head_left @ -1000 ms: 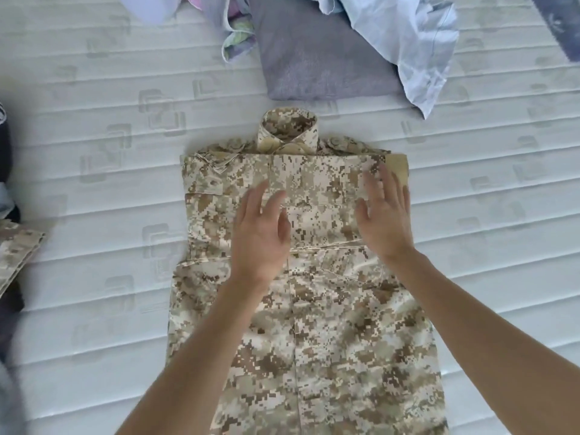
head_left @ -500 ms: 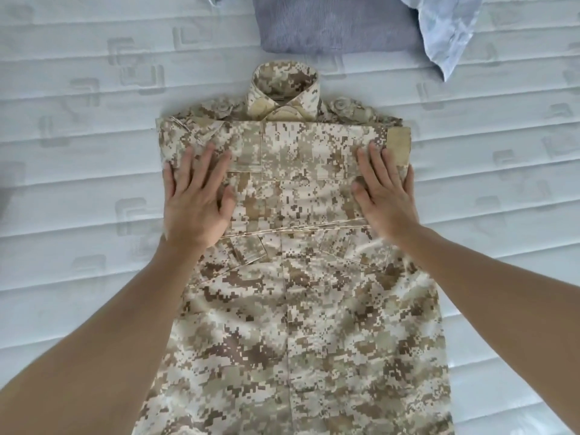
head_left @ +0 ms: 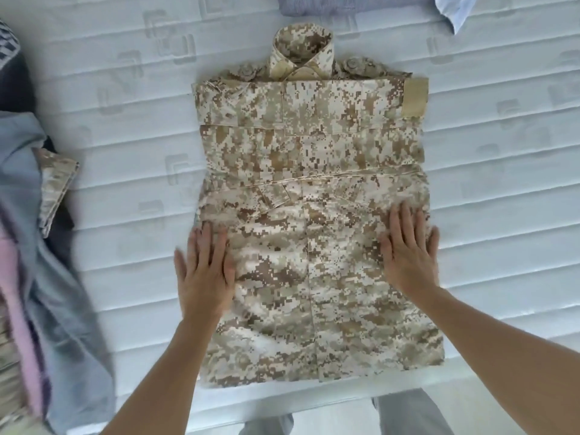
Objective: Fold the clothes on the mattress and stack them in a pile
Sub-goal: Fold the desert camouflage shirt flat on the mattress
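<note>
You were midway through folding the camouflage shirt (head_left: 314, 215), which lay face down and flat in the middle of the mattress (head_left: 502, 215), collar away from you and both sleeves already folded across its upper back. Your left hand (head_left: 204, 271) and right hand (head_left: 408, 252) pressed flat on the lower half near its two side edges, fingers straight and slightly apart, gripping nothing. It looked like a smoothing step; the next move probably called for taking hold of the bottom hem and bringing it up toward the collar, keeping the side edges lined up.

The clothes at your left (head_left: 47, 246) were blurred and cut off by the frame, so you couldn't tell folded from unfolded. Only slivers of a grey garment (head_left: 345, 6) and a pale blue one (head_left: 455, 11) showed at the top edge.
</note>
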